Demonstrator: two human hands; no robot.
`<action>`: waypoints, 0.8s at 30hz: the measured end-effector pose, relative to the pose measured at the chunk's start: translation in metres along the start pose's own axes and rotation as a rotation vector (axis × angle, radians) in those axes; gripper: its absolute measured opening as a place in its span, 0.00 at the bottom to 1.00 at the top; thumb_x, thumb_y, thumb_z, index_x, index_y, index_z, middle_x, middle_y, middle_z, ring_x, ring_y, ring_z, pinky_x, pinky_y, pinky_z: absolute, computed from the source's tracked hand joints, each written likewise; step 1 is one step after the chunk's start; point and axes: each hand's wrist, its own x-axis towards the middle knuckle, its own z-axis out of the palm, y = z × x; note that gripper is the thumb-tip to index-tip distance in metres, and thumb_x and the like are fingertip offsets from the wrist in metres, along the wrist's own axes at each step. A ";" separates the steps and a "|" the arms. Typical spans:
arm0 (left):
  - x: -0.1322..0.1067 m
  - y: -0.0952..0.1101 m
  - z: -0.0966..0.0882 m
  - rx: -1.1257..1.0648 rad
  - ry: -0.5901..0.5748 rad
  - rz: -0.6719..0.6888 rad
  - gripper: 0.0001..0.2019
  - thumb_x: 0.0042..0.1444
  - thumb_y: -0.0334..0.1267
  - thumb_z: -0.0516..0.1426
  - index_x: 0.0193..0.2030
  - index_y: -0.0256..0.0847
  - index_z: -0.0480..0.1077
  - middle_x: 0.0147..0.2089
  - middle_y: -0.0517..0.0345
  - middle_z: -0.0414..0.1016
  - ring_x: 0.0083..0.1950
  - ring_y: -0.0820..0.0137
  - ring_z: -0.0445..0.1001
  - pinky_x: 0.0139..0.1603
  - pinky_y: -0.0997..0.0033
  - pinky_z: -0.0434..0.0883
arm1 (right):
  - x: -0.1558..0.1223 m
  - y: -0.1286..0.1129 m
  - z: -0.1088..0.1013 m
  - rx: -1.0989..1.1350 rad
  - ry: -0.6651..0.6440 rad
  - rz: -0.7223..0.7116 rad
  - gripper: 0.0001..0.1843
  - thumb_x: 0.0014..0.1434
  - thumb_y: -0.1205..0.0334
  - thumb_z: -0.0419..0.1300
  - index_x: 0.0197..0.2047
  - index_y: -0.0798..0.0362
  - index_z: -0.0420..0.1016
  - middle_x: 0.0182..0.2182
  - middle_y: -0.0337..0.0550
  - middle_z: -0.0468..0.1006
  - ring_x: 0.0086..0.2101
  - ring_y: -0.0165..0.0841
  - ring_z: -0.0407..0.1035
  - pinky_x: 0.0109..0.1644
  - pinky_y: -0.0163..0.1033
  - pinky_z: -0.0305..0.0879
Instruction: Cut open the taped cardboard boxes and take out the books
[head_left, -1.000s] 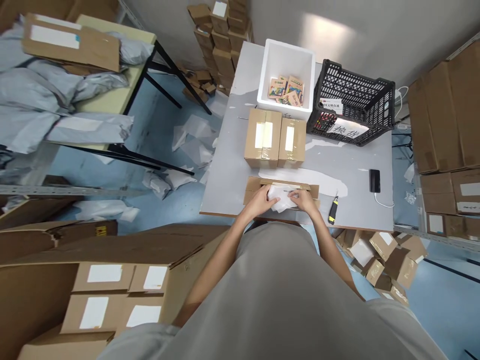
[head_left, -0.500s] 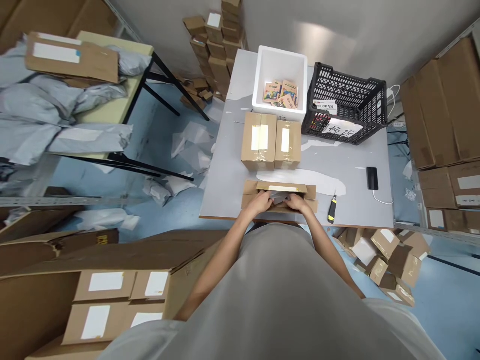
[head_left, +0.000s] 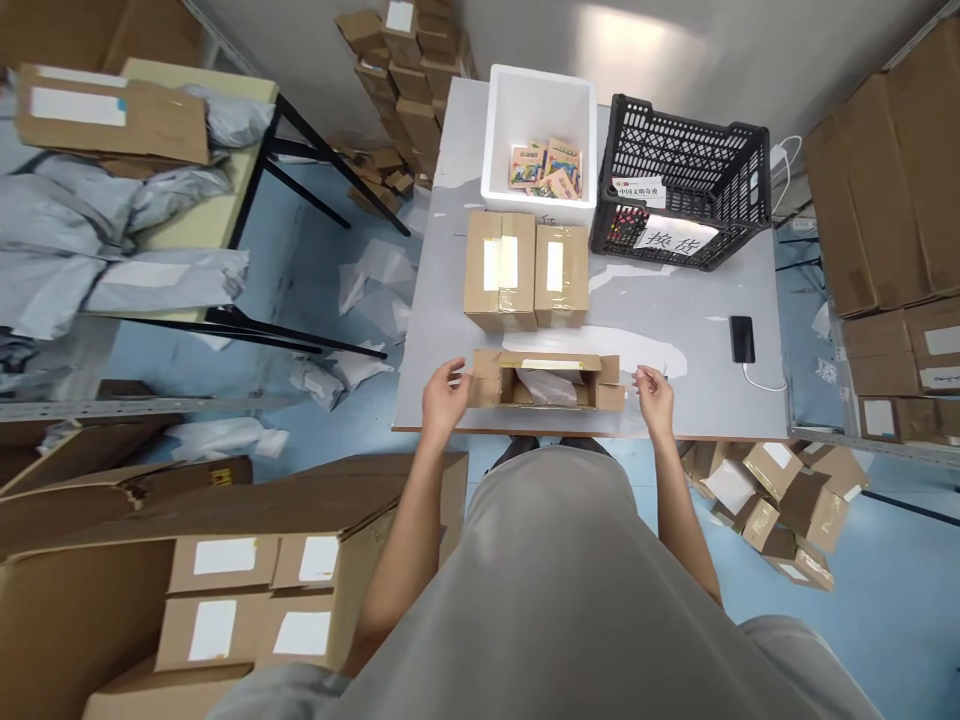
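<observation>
An opened cardboard box [head_left: 611,397] lies at the table's near edge, flaps spread. A greyish plastic-wrapped item [head_left: 551,387] shows inside. My left hand [head_left: 445,402] is just off the box's left end, fingers curved and apart, holding nothing I can see. To the right of the box my right hand [head_left: 655,404] hovers with its fingers loosely apart. It covers the spot where the yellow-and-black utility knife lay; only what looks like its tip shows past the fingers.
Two taped cartons [head_left: 500,275] stand behind the box. Further back are a white foam bin [head_left: 501,190] with small colourful packets and a black plastic crate [head_left: 679,200]. A phone [head_left: 742,340] on a cable lies right. A large carton [head_left: 247,500] of boxes stands lower left.
Both hands have come out of the box and moved apart, left hand to the left, right hand to the right over the knife's spot. The view has shifted slightly.
</observation>
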 end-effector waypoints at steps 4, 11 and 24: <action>0.006 -0.017 0.011 -0.367 -0.121 -0.375 0.21 0.71 0.54 0.64 0.56 0.38 0.81 0.60 0.39 0.87 0.63 0.54 0.85 0.67 0.54 0.79 | 0.009 0.027 0.010 0.193 -0.167 0.305 0.37 0.63 0.27 0.66 0.58 0.50 0.85 0.52 0.53 0.91 0.50 0.45 0.85 0.59 0.51 0.81; -0.019 -0.014 0.041 -0.594 -0.179 -0.459 0.26 0.82 0.58 0.51 0.62 0.41 0.80 0.63 0.42 0.87 0.64 0.58 0.86 0.66 0.56 0.82 | 0.001 0.040 0.039 0.439 -0.458 0.408 0.44 0.70 0.19 0.51 0.67 0.43 0.82 0.63 0.48 0.86 0.63 0.46 0.80 0.68 0.54 0.77; -0.083 0.015 0.050 -0.564 -0.362 -0.275 0.34 0.75 0.69 0.56 0.67 0.42 0.79 0.62 0.46 0.88 0.67 0.53 0.85 0.67 0.56 0.82 | -0.049 0.023 -0.036 0.395 -0.449 0.235 0.51 0.69 0.12 0.45 0.68 0.41 0.83 0.64 0.48 0.87 0.69 0.51 0.76 0.73 0.56 0.73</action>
